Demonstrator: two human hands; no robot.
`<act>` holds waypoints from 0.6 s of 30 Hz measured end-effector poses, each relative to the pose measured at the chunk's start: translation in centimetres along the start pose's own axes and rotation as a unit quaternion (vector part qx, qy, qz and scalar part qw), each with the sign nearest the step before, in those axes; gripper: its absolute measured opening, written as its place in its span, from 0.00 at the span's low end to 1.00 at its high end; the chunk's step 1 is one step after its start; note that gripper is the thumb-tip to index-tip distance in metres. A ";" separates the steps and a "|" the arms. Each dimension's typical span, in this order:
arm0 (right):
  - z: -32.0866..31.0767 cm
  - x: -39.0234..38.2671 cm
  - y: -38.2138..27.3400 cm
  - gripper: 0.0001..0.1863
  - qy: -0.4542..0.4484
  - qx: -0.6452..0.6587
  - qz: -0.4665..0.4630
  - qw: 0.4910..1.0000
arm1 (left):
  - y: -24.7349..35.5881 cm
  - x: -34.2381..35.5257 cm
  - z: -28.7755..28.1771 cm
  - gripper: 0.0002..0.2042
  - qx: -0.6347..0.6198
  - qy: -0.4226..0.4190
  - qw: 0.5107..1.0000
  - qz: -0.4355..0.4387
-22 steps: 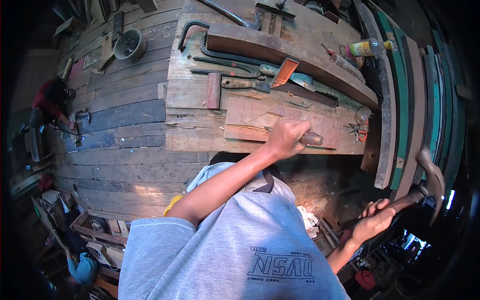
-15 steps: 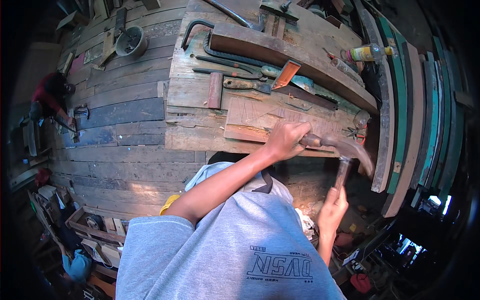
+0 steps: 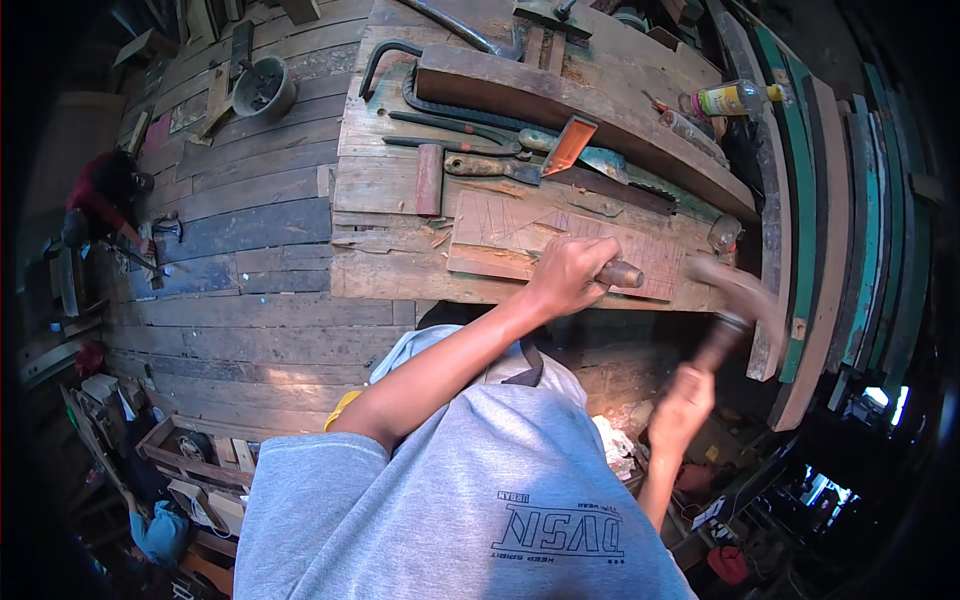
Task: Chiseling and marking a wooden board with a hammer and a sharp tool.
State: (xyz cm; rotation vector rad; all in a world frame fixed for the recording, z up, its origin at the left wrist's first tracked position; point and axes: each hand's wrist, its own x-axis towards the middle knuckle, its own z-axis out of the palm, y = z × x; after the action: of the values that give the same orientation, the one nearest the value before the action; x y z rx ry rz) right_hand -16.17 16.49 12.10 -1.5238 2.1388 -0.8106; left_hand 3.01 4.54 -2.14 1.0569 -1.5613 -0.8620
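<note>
My left hand [image 3: 572,270] is closed around a chisel [image 3: 622,273], its wooden handle end poking out to the right and its tip low on a marked, gouged board [image 3: 490,230] on the bench [image 3: 380,260]. My right hand [image 3: 682,408] grips a claw hammer [image 3: 742,300], its blurred head a little right of the chisel's end, apart from it. Behind the board lie a red wooden block [image 3: 429,180], a putty knife [image 3: 490,168], pincers [image 3: 440,143], an orange-faced square [image 3: 570,145] and a long thick beam [image 3: 640,135].
Upright-leaning or stacked planks [image 3: 830,240] line the right side, beside a bottle [image 3: 725,100] and red-handled scissors or pliers near the board. A bucket [image 3: 263,90] stands on the wooden floor at left. Two other people [image 3: 105,195] [image 3: 160,530] are at the left.
My right hand swung the hammer from the far right in onto the chisel's end, then drew it back rightward, partway. My left hand stays almost where it was.
</note>
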 end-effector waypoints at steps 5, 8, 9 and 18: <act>1.9 1.1 -0.2 0.19 -0.158 -0.060 0.002 0.986 | -5.1 -3.3 -1.6 0.14 0.045 0.009 0.995 -0.086; 2.6 1.7 3.4 0.22 -0.120 0.040 0.060 0.990 | -0.5 -2.0 -3.9 0.16 0.130 -0.006 0.991 -0.001; 2.3 2.2 2.6 0.23 -0.096 0.137 0.105 0.980 | 0.6 -1.7 -4.4 0.20 0.146 0.003 0.989 -0.014; 1.4 3.7 2.8 0.25 -0.031 0.295 0.106 0.949 | 4.0 0.2 -3.6 0.18 0.023 -0.066 0.996 -0.058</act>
State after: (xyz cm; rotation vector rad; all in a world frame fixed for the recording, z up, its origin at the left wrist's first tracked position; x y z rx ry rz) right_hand -18.53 13.39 9.25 -0.9770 1.7464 -1.1685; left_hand 5.66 5.74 2.39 1.1525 -1.6495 -0.9951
